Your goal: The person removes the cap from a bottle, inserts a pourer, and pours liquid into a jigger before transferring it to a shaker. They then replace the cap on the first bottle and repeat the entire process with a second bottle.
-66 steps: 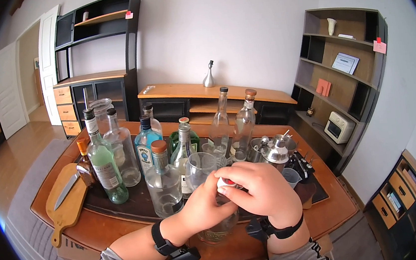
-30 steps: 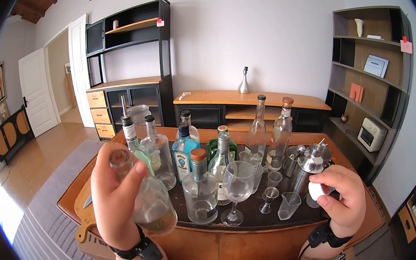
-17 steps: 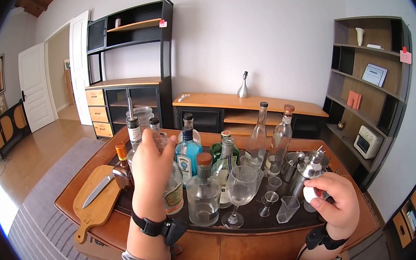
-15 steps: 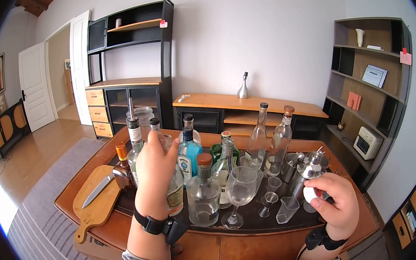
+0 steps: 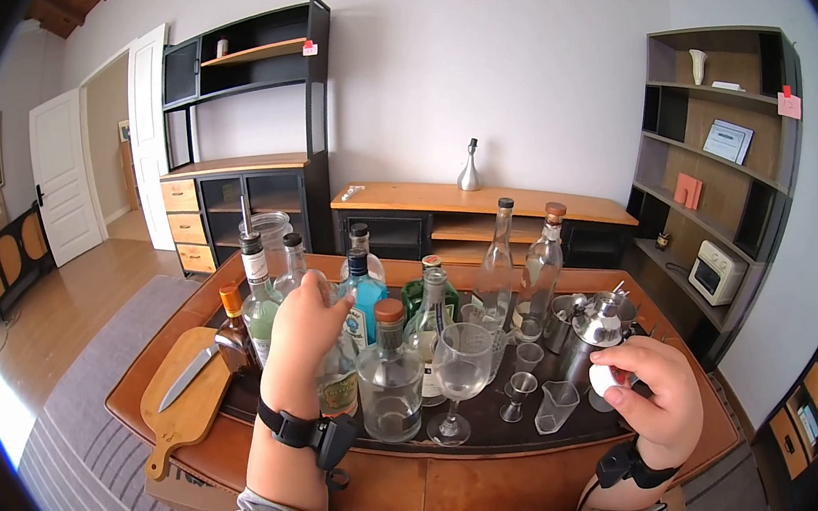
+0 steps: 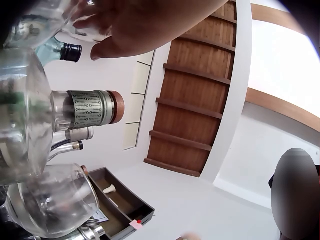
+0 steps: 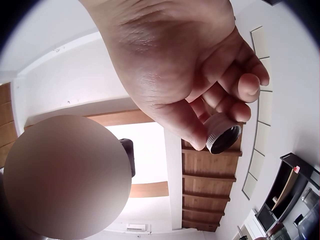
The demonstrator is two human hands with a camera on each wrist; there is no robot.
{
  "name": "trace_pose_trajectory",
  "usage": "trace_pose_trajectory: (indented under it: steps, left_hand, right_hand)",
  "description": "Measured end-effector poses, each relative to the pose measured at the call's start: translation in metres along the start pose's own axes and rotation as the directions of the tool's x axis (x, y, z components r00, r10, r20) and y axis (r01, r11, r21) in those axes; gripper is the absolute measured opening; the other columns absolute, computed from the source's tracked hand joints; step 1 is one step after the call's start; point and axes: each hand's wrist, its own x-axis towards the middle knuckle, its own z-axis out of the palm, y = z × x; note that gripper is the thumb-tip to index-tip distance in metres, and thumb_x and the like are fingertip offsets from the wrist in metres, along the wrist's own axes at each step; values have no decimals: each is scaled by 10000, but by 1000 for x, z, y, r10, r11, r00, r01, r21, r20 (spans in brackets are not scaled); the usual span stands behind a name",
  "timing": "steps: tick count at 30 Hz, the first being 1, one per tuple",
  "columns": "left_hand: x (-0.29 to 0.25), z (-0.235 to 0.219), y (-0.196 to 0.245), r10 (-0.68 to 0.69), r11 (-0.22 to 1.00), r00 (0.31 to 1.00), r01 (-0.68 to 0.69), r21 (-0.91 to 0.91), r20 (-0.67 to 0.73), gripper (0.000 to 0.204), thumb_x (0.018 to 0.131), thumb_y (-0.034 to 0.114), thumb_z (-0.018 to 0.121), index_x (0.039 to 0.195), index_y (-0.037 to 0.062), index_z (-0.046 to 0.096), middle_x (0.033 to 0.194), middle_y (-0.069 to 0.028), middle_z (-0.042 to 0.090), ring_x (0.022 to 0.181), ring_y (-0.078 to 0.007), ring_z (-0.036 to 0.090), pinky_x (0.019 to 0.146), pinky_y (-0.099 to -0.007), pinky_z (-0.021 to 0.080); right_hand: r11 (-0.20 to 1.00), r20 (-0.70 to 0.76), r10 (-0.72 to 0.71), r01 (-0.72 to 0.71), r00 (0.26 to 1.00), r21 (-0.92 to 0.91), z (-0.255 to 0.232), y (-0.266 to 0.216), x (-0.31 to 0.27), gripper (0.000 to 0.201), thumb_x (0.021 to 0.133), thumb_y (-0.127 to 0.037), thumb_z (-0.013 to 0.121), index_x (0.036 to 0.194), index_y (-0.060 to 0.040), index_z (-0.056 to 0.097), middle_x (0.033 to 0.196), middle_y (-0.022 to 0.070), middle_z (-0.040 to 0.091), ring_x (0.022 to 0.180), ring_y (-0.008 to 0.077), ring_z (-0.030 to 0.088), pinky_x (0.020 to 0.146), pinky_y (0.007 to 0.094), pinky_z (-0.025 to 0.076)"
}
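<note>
My left hand [image 5: 305, 323] is round the neck of a clear bottle [image 5: 339, 392] that stands among other bottles, its lower label showing below my wrist. In the left wrist view the thumb [image 6: 102, 51] reaches past clear glass, with fingers behind it. My right hand [image 5: 660, 391] pinches a white and red screw cap [image 5: 602, 381] between thumb and fingertips. The right wrist view shows the cap's dark hollow side [image 7: 226, 140]. Just left of the left hand stands a green-tinted bottle with a pourer [image 5: 262, 314]; in front is a cork-topped clear bottle [image 5: 391, 395].
A wine glass [image 5: 463, 364], a jigger [image 5: 518, 395] and a small measuring cup [image 5: 556, 409] stand between the hands. Beside the right hand is a steel shaker [image 5: 589, 339]. A cutting board [image 5: 177, 406] with a knife [image 5: 187, 378] lies at left.
The left hand has carried the clear bottle from the front of the table to the left row and lowered it there. The right hand moved right with the cap.
</note>
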Motion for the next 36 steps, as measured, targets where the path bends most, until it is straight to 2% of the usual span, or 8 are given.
trace_pose_trajectory:
  steps: [13, 19, 22, 26, 28, 32, 33, 36]
  left_hand:
    - [0, -8, -3, -24, 999, 984, 15, 50, 176, 394, 827, 309, 744, 1007, -15, 608, 953, -214, 688, 964, -407, 646, 815, -461, 505]
    - [-1, -19, -9, 13, 995, 995, -23, 97, 102, 345, 841, 269, 727, 1023, -10, 637, 993, -225, 694, 981, -415, 649, 830, -473, 514]
    - [-8, -24, -4, 44, 998, 998, -46, -30, -54, 274, 846, 224, 720, 1007, 15, 646, 949, -198, 699, 933, -375, 668, 805, -451, 520]
    - [-13, -42, -1, 83, 951, 869, -215, -223, -487, 176, 866, 85, 691, 1030, 44, 641, 914, -87, 695, 830, -177, 658, 703, -309, 499]
    - [-7, -46, -10, -7, 915, 798, -239, -326, -603, 237, 847, 127, 707, 1054, 44, 627, 974, -100, 684, 913, -248, 655, 775, -363, 495]
    - [15, -37, -37, -67, 947, 768, -152, -283, -637, 443, 837, 133, 719, 1241, 46, 559, 1084, -148, 667, 986, -264, 644, 867, -392, 505]
    - [18, -37, -42, -126, 913, 841, -108, -393, -526, 524, 836, 158, 724, 1301, 36, 516, 1131, -176, 662, 1040, -297, 644, 898, -410, 506]
    - [40, -13, -83, -66, 962, 893, -62, -268, -446, 495, 840, 180, 726, 1268, 16, 541, 1052, -135, 688, 928, -247, 654, 833, -375, 504]
  right_hand:
    - [1000, 36, 12, -12, 999, -3, -3, -1, -1, 286, 846, -120, 684, 1107, -7, 657, 773, 103, 613, 616, 222, 559, 576, 319, 420]
    - [1000, 41, 23, -23, 999, -9, 0, -4, 0, 280, 848, -112, 683, 1107, -10, 658, 768, 101, 607, 623, 225, 561, 579, 321, 422]
    - [999, 44, 39, -39, 998, -20, 2, -6, 0, 277, 847, -115, 684, 1104, -13, 659, 763, 100, 606, 629, 228, 565, 581, 323, 424]
    - [999, 45, 35, -34, 998, -37, 2, -6, -1, 277, 844, -115, 686, 1101, -16, 661, 757, 102, 604, 631, 230, 568, 580, 325, 424]
    - [999, 44, 34, -33, 998, -34, 2, -6, -1, 278, 841, -116, 688, 1100, -18, 663, 753, 101, 603, 628, 230, 567, 578, 325, 425]
    - [999, 53, 28, -26, 998, -45, 5, -5, -1, 282, 837, -117, 693, 1099, -16, 665, 761, 96, 612, 623, 228, 566, 575, 326, 428]
    - [999, 56, 29, -27, 998, -44, 6, -5, -1, 283, 836, -116, 695, 1099, -16, 666, 764, 94, 615, 622, 226, 566, 573, 325, 429]
    - [999, 60, 27, -24, 998, -44, 7, -7, 0, 285, 833, -111, 700, 1101, -18, 669, 774, 90, 624, 620, 223, 568, 569, 322, 430]
